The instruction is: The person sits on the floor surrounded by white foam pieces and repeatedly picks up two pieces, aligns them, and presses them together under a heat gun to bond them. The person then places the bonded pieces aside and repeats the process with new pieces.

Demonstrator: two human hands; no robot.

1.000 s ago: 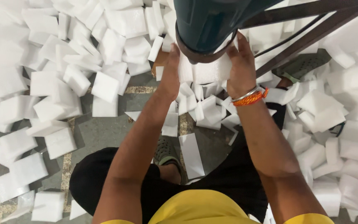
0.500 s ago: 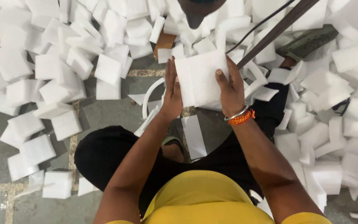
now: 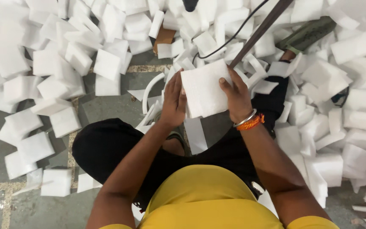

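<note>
I hold a flat white foam square point(image 3: 205, 90) between both hands, above my lap. My left hand point(image 3: 173, 101) grips its left edge with the fingers curled against it. My right hand point(image 3: 235, 96), with an orange and silver bangle at the wrist, grips the right edge, thumb on top. I sit on the floor in black trousers and a yellow shirt. Thin white foam strips point(image 3: 195, 135) lie below the square, near my knees.
Several white foam blocks point(image 3: 64, 63) lie heaped on the grey floor to the left, ahead and to the right. A dark slanted rod point(image 3: 259, 32) and a black cable point(image 3: 229, 40) cross the top. A green sandal point(image 3: 308, 33) sits at the upper right.
The foam square has come out from under the dark round machine part above and moved down toward my lap. Both hands came down with it. The view has tilted downward.
</note>
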